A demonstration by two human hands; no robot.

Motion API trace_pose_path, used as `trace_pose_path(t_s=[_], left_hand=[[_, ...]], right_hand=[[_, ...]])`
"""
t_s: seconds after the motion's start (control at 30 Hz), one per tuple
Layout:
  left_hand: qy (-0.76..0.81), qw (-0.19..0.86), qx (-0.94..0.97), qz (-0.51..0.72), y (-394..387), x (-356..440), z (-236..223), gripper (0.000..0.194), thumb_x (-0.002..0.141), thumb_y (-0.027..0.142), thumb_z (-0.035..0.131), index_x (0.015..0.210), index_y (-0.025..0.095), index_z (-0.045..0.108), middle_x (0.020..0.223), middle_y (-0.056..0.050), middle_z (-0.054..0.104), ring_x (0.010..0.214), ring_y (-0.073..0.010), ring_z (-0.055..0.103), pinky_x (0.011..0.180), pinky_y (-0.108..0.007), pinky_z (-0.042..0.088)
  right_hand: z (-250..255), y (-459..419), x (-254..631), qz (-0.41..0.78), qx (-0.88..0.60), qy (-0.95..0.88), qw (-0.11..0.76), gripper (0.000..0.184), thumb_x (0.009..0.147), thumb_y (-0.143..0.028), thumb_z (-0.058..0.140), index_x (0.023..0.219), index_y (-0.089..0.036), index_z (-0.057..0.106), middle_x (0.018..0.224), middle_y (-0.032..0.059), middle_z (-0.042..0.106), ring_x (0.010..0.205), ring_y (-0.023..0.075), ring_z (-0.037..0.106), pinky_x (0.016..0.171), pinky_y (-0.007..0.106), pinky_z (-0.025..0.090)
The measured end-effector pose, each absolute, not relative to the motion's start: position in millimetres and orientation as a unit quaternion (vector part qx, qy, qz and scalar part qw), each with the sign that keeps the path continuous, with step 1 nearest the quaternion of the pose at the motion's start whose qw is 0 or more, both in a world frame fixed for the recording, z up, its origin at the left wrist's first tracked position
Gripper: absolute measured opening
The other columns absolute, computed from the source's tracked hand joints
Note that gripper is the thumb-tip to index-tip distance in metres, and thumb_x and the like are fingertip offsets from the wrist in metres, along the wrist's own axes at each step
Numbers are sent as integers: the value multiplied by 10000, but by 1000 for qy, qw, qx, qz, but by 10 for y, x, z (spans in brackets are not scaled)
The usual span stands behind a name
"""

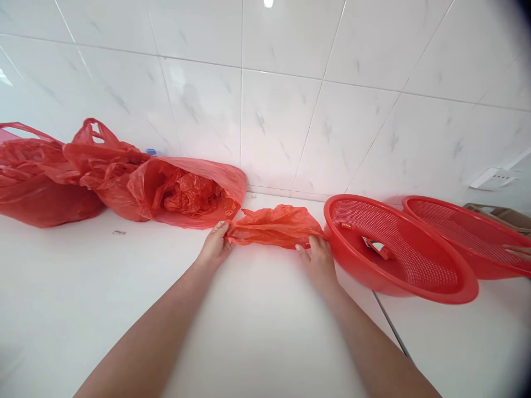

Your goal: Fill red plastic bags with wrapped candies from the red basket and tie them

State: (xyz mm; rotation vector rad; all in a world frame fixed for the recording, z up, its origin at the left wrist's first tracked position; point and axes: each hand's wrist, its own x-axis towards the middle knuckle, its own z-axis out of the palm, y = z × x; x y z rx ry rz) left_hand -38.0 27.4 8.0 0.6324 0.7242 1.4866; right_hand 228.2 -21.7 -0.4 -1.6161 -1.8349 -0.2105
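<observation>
A thin red plastic bag (276, 225) stretches flat between my two hands over the white table. My left hand (215, 246) pinches its left end. At the other end, my right hand (320, 257) grips the bag with its fingers, close beside the rim of a red plastic colander (398, 287). Inside that colander lies a small red and white item that I cannot make out. Left of my hands, a larger red bag (226, 182) lies on its side, its mouth facing me, stuffed with crumpled red plastic bags (193, 193).
More full red bags (50, 199) stand along the tiled wall (282, 121) at the left. A second red colander (477, 260) sits at the right, with another person's hand (518, 251) at its edge. Behind it are a socket strip (493, 178) and brown cloth (501, 215).
</observation>
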Motion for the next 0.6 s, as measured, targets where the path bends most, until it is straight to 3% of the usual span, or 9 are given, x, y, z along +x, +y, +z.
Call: trace_pose_path(t_s=[0.13, 0.23, 0.43, 0.53, 0.6], left_hand=[[327, 638, 352, 602, 212, -391, 99, 185, 747, 291, 607, 748, 175, 463, 665, 37, 530, 539, -81, 531, 486, -194, 449], [333, 633, 418, 560, 147, -325, 115, 252, 769, 393, 586, 754, 170, 472, 621, 32, 510, 495, -81, 497, 464, -203, 417], [292, 673, 451, 509, 24, -167, 172, 231, 787, 373, 577, 909, 176, 578, 882, -48, 627, 775, -148, 604, 697, -287, 493], [278, 692, 443, 497, 11, -143, 179, 257, 800, 394, 559, 947, 185, 585, 946, -59, 636, 878, -173, 610, 796, -324, 493], [295, 682, 434, 509, 38, -165, 179, 284, 803, 431, 542, 941, 185, 574, 901, -55, 639, 826, -169, 620, 754, -315, 506]], right_hand=[[42, -350, 2161, -102, -625, -719, 287, 247, 879, -319, 429, 1006, -181, 589, 991, 100, 601, 961, 238, 520, 824, 358, 416], [55, -468, 2009, -108, -613, -733, 276, 263, 897, -253, 376, 910, -190, 632, 967, 82, 624, 888, 197, 552, 766, 306, 425], [32, -429, 1854, -64, -523, -794, 304, 356, 918, -231, 313, 1154, -157, 570, 1203, 100, 559, 1146, 207, 478, 968, 337, 387], [34, -336, 1951, -14, -554, -777, 300, 396, 927, -278, 290, 1228, -151, 514, 1128, 116, 600, 1065, 222, 542, 907, 362, 431], [38, -308, 2047, 17, -574, -762, 300, 400, 923, -326, 312, 1246, -181, 499, 1067, 103, 628, 1000, 221, 577, 847, 349, 453]])
